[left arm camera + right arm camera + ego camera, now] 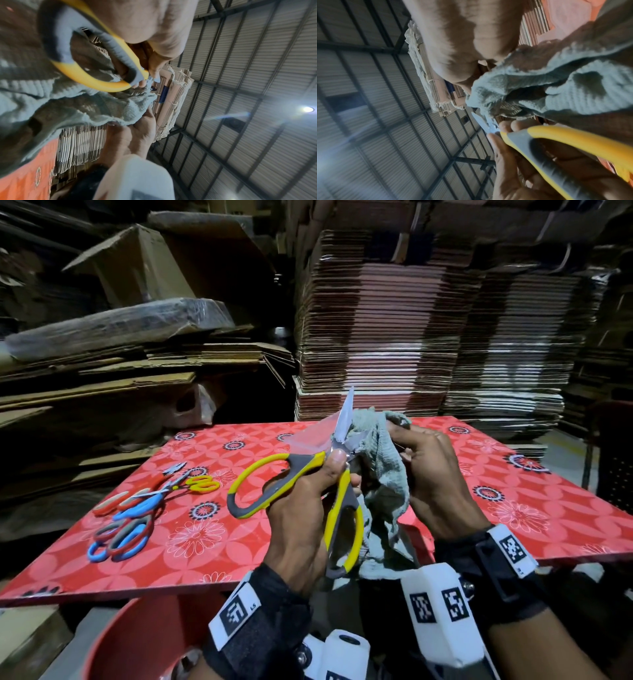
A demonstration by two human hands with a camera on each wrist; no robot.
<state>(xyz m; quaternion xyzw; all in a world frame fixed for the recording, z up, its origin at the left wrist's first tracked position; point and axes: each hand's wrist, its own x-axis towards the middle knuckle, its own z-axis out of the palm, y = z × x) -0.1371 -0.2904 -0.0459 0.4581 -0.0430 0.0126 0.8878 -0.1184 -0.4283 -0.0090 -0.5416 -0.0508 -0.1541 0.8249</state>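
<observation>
Large scissors [274, 484] with yellow and grey handles are spread wide above the red flowered table [513, 501]. My left hand [308, 501] grips them near the pivot, thumb on top. One steel blade [344, 416] points up. My right hand [428, 474] holds a pale grey-green cloth [383, 474] bunched around the other blade, which is mostly hidden. In the left wrist view the yellow handle loop [96, 79] sits over the cloth [68, 105]. The right wrist view shows the cloth [547, 88], a blade tip [479, 120] and the handle [565, 136].
Several smaller scissors [137, 508] with red, blue, grey and yellow handles lie on the table's left part. Stacks of flattened cardboard [428, 337] rise behind the table. A red tub [144, 645] stands below the near table edge.
</observation>
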